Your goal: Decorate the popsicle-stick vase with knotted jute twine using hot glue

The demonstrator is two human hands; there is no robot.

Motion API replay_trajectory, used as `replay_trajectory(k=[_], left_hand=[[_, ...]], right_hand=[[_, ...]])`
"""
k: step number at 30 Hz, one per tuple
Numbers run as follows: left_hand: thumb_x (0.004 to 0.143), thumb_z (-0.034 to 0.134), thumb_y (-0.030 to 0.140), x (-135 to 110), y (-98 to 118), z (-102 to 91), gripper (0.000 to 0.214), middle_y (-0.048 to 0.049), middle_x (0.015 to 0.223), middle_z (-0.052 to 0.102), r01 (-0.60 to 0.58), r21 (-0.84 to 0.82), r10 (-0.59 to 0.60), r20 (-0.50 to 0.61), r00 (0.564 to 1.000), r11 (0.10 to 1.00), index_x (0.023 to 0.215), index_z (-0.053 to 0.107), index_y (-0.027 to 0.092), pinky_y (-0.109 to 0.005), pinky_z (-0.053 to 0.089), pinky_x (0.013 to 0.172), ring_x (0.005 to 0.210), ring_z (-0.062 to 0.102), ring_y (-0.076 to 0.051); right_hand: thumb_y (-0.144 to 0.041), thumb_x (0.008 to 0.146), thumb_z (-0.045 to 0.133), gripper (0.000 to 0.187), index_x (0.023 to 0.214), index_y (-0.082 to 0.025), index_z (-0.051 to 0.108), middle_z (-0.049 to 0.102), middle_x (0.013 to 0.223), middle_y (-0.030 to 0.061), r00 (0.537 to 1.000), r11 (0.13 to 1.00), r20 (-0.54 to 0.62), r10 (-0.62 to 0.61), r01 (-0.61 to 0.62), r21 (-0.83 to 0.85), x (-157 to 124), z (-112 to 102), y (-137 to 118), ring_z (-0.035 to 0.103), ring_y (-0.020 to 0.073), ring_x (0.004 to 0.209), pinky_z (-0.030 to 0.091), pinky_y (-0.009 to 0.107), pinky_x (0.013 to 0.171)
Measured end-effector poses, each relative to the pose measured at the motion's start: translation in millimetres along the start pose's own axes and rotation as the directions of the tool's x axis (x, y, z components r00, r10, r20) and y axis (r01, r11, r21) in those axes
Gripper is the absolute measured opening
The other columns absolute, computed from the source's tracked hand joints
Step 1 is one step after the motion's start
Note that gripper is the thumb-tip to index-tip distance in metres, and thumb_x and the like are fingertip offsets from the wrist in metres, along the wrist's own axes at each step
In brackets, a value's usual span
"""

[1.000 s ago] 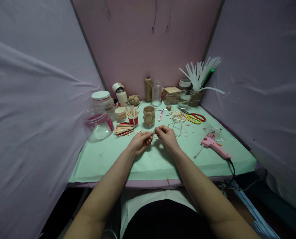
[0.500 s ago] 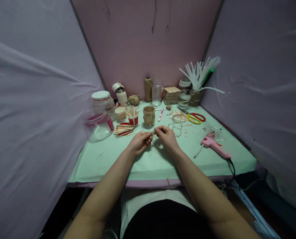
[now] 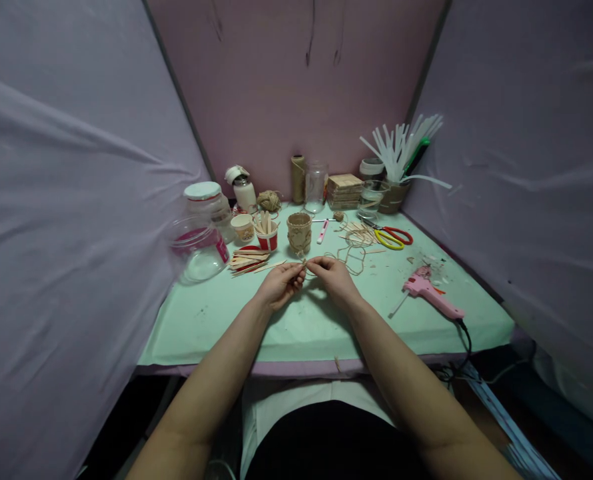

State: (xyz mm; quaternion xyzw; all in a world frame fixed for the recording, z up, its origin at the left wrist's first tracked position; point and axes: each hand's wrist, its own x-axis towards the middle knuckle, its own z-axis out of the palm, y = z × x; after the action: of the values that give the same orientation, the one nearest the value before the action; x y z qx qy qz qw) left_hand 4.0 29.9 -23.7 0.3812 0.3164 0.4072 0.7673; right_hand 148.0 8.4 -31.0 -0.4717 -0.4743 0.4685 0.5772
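Pinched together in front of me, my left hand (image 3: 282, 285) and my right hand (image 3: 332, 279) both grip a piece of jute twine (image 3: 304, 262). The fingertips nearly meet, and they partly hide the bit being worked. From there loose twine (image 3: 352, 257) trails in loops over the table to the right. Just beyond my fingers stands a small twine-covered cup (image 3: 299, 233) with raised decoration on its side.
Left are clear jars (image 3: 199, 257), a red cup of craft sticks (image 3: 267, 239) and loose sticks (image 3: 249, 261). Right lie scissors (image 3: 391, 237) and a pink glue gun (image 3: 432, 293) with its cord. Behind are twine rolls (image 3: 298, 180), stacked wooden squares (image 3: 345, 192) and white glue sticks (image 3: 401, 150).
My right fingers have come down slightly and closer to my left fingertips on the twine. A bit of twine now sticks up above the fingertips. The other things have stayed put.
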Motion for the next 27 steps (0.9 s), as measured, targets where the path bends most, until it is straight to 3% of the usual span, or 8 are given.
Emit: replay_trajectory(k=[10, 19, 24, 27], left_hand=[[0.069, 0.077, 0.02, -0.6, 2.0, -2.1, 0.02, -0.0004, 0.063, 0.059, 0.075, -0.049, -0.074, 0.024, 0.997, 0.996, 0.078, 0.063, 0.009, -0.011, 0.04, 0.048, 0.053, 0.052, -0.003], [0.07, 0.071, 0.009, -0.4, 3.9, -2.5, 0.011, 0.0001, 0.059, 0.056, 0.102, -0.077, -0.102, 0.0, 0.995, 0.992, 0.074, 0.06, 0.01, -0.009, 0.036, 0.044, 0.051, 0.05, -0.003], [0.068, 0.07, 0.006, -0.3, 4.9, -3.5, 0.011, 0.0, 0.061, 0.055, 0.104, -0.11, -0.1, 0.037, 0.994, 0.988, 0.074, 0.061, 0.009, -0.01, 0.04, 0.048, 0.051, 0.049, -0.002], [0.067, 0.07, 0.006, -0.9, 5.4, -2.6, 0.012, 0.0, 0.063, 0.056, 0.084, -0.096, -0.084, 0.012, 0.996, 0.992, 0.075, 0.061, 0.009, -0.011, 0.04, 0.049, 0.051, 0.049, -0.002]], right_hand=[[-0.041, 0.072, 0.066, 0.021, 0.071, -0.02, 0.067, 0.061, 0.064, -0.0024, 0.995, 1.0, 0.098, 0.028, -0.03, 0.011, 1.5, -1.8, 2.2, 0.047, 0.0096, 0.054, 0.035, 0.023, 0.054], [-0.036, 0.076, 0.06, 0.017, 0.072, -0.02, 0.062, 0.059, 0.071, -0.0008, 0.986, 0.969, 0.064, -0.154, 0.164, -0.184, 1.7, -0.9, 5.6, 0.051, 0.0137, 0.067, 0.04, 0.027, 0.065], [-0.03, 0.077, 0.057, 0.012, 0.069, -0.021, 0.059, 0.056, 0.072, 0.0003, 0.944, 0.887, 0.012, -0.33, 0.315, -0.339, 1.4, -1.9, 4.5, 0.049, 0.0149, 0.068, 0.04, 0.029, 0.066], [-0.031, 0.078, 0.057, 0.013, 0.071, -0.021, 0.061, 0.058, 0.073, 0.0006, 0.953, 0.9, 0.024, -0.3, 0.292, -0.324, 1.5, -2.4, 4.0, 0.051, 0.0153, 0.069, 0.04, 0.029, 0.067]])
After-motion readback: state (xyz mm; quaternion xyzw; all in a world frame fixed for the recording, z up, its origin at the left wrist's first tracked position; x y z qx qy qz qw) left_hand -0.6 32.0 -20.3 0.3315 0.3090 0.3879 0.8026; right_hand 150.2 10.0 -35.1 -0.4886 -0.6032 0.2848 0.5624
